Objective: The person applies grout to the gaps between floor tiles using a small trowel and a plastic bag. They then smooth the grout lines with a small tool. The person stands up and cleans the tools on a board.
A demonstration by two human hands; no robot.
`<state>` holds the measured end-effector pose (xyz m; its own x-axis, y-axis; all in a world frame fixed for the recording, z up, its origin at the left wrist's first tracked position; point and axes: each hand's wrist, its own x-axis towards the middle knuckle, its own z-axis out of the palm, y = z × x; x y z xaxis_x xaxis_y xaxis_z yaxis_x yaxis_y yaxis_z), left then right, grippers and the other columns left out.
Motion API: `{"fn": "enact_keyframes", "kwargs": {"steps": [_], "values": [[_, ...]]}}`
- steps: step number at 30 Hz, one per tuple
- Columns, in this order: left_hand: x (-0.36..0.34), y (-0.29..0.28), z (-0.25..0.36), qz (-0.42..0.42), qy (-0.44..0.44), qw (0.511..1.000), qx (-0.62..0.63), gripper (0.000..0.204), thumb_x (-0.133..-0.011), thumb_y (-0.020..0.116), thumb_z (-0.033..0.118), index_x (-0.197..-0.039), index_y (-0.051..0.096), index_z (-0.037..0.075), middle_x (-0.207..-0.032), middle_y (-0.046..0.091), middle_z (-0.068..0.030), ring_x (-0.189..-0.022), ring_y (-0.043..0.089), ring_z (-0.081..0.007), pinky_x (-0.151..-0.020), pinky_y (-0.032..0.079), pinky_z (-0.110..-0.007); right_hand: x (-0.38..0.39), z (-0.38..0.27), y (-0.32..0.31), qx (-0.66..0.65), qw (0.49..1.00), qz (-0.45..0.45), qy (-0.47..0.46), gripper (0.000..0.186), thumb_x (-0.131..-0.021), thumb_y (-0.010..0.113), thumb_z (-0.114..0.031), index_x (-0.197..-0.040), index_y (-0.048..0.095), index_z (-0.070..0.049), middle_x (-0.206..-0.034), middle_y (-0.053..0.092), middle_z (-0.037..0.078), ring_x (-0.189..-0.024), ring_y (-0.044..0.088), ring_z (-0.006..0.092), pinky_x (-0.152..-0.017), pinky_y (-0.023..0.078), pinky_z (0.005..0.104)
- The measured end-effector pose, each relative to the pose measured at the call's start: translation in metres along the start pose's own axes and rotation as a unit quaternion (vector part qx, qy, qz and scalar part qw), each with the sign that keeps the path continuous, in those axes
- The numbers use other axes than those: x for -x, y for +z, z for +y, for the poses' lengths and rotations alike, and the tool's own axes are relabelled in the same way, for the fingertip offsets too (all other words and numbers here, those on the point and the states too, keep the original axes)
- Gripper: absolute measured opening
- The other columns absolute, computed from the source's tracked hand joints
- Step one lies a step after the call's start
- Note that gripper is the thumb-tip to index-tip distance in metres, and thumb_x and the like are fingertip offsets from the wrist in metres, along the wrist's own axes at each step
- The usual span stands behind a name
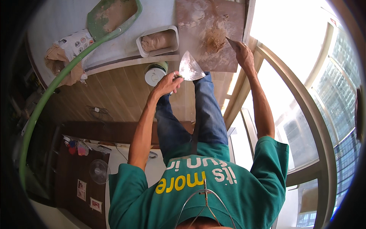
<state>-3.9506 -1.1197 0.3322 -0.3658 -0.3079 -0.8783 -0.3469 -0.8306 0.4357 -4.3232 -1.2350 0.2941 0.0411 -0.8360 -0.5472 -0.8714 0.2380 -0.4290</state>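
My left hand (167,83) is closed round the handle of a trowel (190,68). Its pointed, shiny metal blade is held in front of the board's near edge, above my knee. On the right, my right hand (245,57) grips a thin flat-bladed tool (231,44), possibly a scraper or second trowel, seen nearly edge-on. The tip of that tool is beside a rough tan heap of powdery or crumbly material (215,40). Under the heap lies a brown board (228,66), smeared with pale dust and patches of the same material.
A pale rectangular tub (176,38) of smooth brown material stands left of the board. Farther left are a green basin (91,23) with residue, a green hose (49,91) and a crumpled paper bag (65,72). A lidded bucket (154,76) sits below; a window frame (305,99) borders the right.
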Motion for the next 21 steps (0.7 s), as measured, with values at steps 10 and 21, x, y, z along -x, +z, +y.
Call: {"fn": "enact_keyframes", "kwargs": {"steps": [10, 21], "values": [[-0.013, 0.0, -0.04, -0.004, 0.019, 0.999, 0.028, 0.04, -0.1, 0.061, 0.032, -0.12, 0.057, -0.003, -0.076, 0.066, -0.0059, -0.056, 0.062, -0.0139, -0.057, 0.05, -0.031, 0.056, -0.023, 0.065, 0.177, 0.98, 0.026, -0.086, 0.048, -0.096, 0.048, -0.003, -0.138, 0.065, -0.018, -0.13, 0.065, 0.006, -0.119, 0.06, 0.0287, -0.1, 0.044, 0.0469], [0.005, 0.014, -0.073, -0.013, 0.006, 1.0, 0.025, 0.038, -0.101, 0.06, 0.029, -0.121, 0.057, -0.003, -0.076, 0.065, -0.006, -0.056, 0.062, -0.0146, -0.058, 0.051, -0.032, 0.04, -0.054, 0.079, 0.21, 0.977, -0.025, -0.036, 0.052, -0.092, 0.049, -0.004, -0.139, 0.064, -0.019, -0.13, 0.066, 0.016, -0.12, 0.062, 0.0356, -0.096, 0.049, 0.0519]]}}
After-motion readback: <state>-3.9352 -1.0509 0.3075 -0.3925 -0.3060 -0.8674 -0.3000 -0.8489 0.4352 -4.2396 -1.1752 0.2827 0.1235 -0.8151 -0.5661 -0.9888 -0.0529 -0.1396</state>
